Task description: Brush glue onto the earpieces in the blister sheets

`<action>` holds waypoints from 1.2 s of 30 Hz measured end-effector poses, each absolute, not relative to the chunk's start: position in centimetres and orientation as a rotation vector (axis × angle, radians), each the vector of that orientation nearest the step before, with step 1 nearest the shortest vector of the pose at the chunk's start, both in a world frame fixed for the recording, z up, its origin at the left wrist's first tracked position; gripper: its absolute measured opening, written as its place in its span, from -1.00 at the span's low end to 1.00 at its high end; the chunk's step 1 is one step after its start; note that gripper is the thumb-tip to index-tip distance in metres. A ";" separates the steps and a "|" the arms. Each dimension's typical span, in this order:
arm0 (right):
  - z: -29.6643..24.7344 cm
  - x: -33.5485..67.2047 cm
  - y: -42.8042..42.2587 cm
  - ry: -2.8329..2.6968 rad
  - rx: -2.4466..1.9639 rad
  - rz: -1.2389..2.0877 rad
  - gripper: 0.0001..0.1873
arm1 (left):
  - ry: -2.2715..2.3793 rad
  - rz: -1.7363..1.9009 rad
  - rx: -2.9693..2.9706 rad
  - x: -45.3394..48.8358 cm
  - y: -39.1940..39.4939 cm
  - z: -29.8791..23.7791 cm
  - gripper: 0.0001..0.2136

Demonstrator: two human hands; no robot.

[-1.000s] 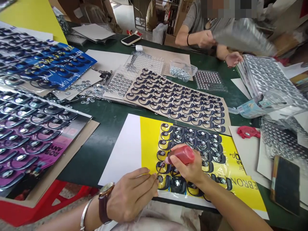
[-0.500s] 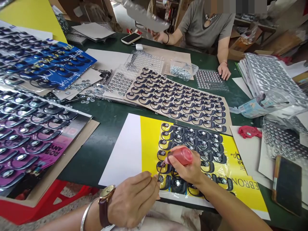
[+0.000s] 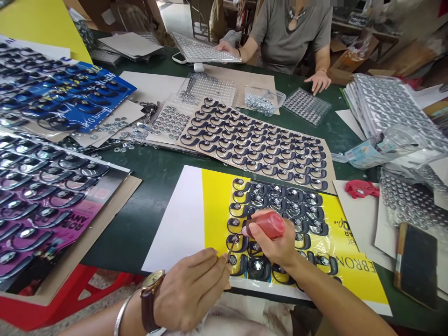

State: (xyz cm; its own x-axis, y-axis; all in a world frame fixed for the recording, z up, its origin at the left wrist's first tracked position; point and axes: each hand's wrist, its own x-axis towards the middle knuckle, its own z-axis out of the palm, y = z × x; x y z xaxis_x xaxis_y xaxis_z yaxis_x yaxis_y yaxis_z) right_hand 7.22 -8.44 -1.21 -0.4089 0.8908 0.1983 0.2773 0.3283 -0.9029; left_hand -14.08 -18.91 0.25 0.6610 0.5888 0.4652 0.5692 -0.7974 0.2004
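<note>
My right hand [image 3: 276, 245] is wrapped round a red squeeze bottle [image 3: 268, 225], its nozzle tilted down to the left. Pinched in my left hand [image 3: 194, 284] is a thin pointed tool [image 3: 231, 249], perhaps tweezers, whose tip reaches one dark curved piece [image 3: 235, 241] with a shiny round stone. That piece belongs to rows of similar ones under clear film on a yellow and white printed sheet [image 3: 185, 210]. Both hands are over the sheet's lower part, with the nozzle close to the tool's tip. My right hand and the bottle hide some of the pieces.
Behind the sheet lies a brown card of similar pieces [image 3: 255, 144]. A clear box of stones [image 3: 261, 102] stands farther back. To the right are a phone [image 3: 416, 263] and a red cloth [image 3: 361, 189]. Across the table, a person's hand [image 3: 319, 81] is near a stone tray [image 3: 307, 106].
My hands stay nearly in place, the bottle shifting slightly. Across the table, the person has lowered a clear tray toward the tabletop, and their other hand has lifted a little while the stone tray has turned.
</note>
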 end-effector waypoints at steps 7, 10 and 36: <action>-1.1 7.1 -8.3 -1.863 -1.030 1.075 -0.88 | 1.006 0.853 2.802 -14.1 -18.7 0.4 -0.81; -1.2 7.1 -8.2 -1.876 -1.053 1.086 -0.87 | 1.006 0.849 2.796 -14.1 -18.7 0.3 -0.81; 0.2 6.9 -8.1 -2.038 -0.914 0.897 -0.93 | 1.078 1.044 2.334 -14.9 -17.5 0.8 -0.72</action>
State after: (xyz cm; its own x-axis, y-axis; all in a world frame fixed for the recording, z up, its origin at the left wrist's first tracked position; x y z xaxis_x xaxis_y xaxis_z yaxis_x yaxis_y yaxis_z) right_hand 6.87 -8.07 0.17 -0.4908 0.8098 0.3214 0.3101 0.5071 -0.8042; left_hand -14.89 -17.46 0.78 0.4344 0.7670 0.4722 0.4970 -0.6413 0.5845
